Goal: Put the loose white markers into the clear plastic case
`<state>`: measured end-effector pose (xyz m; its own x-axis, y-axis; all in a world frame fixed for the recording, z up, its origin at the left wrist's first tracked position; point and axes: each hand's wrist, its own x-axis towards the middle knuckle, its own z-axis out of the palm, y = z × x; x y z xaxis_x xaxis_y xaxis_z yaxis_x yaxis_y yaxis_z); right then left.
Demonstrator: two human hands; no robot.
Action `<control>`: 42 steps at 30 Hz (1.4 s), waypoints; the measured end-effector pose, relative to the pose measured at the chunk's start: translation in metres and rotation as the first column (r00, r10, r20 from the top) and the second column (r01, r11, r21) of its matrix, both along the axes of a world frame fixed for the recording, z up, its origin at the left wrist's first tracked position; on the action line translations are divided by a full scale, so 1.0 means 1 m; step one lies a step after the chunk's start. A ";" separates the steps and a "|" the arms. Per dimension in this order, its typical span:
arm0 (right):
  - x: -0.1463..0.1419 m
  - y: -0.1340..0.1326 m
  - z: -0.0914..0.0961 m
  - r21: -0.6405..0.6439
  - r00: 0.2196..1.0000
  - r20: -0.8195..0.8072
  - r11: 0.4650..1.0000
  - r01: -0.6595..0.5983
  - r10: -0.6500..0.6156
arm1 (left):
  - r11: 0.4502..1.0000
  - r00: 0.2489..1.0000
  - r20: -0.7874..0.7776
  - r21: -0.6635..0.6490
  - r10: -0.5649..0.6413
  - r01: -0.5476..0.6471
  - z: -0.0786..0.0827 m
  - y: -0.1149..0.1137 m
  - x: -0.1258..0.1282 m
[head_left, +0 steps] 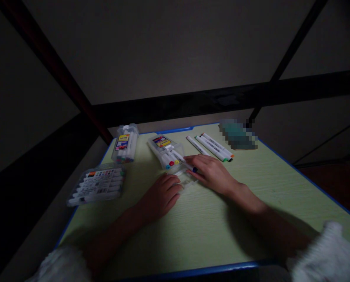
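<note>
A clear plastic marker case [160,147] lies open in the middle of the table, with several white markers inside, their ends red, yellow and blue. My right hand [213,172] pinches a white marker [189,165] with a dark blue end; its far part reaches the case's open mouth. Toward me, the case's clear lid [186,181] is folded down on the table. My left hand [163,194] has its curled fingers on the left edge of this lid. Beyond my right hand, several loose white markers [213,145] lie side by side, one slightly apart.
Another clear case of markers [125,144] lies at the back left. A flat marker case [98,184] with a printed label overhangs the left table edge. A blurred greenish object [238,135] lies at the far right corner. The pale green table [169,243] has a blue rim.
</note>
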<state>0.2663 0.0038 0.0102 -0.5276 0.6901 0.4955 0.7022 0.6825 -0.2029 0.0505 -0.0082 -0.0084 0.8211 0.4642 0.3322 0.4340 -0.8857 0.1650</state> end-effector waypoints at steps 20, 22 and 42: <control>0.000 0.000 0.001 -0.031 1.000 0.015 0.999 -0.026 0.027 | 1.000 1.000 0.001 0.000 -0.008 0.008 0.000 0.001 0.000; -0.001 0.000 0.001 -0.034 0.999 0.023 0.999 -0.033 0.034 | 1.000 1.000 0.001 -0.003 -0.010 0.010 0.000 0.001 0.001; -0.002 0.000 0.002 -0.072 0.999 0.018 0.996 -0.043 0.045 | 1.000 1.000 0.002 0.006 -0.015 0.015 -0.003 0.002 0.001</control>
<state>0.2647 0.0038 0.0120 -0.5671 0.6994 0.4350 0.6760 0.6969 -0.2393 0.0510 -0.0064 -0.0116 0.8274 0.4496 0.3365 0.4199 -0.8932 0.1610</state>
